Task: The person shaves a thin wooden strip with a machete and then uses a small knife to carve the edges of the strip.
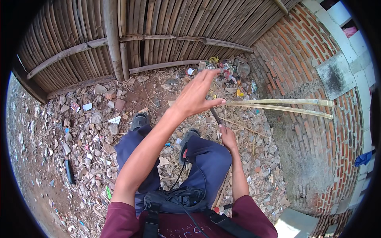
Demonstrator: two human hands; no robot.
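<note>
My left hand is held over a pale bamboo strip, thumb and fingers stretched apart. The strip passes beneath that hand, and a short end shows beside the wrist. To the right it parts into two long, thin lengths that spread toward the brick wall; the lower length bends slightly downward. Just below, my right hand is closed around a dark, narrow knife. Its blade points up toward the strip near my left thumb; the handle is mostly hidden in my fingers. Whether the blade touches the bamboo, I cannot tell.
Stones and litter cover the ground around my feet. A bamboo-slat wall stands ahead, and a brick wall rises close on the right. A dark flat piece lies at left. Near my right elbow is a red-ended tool.
</note>
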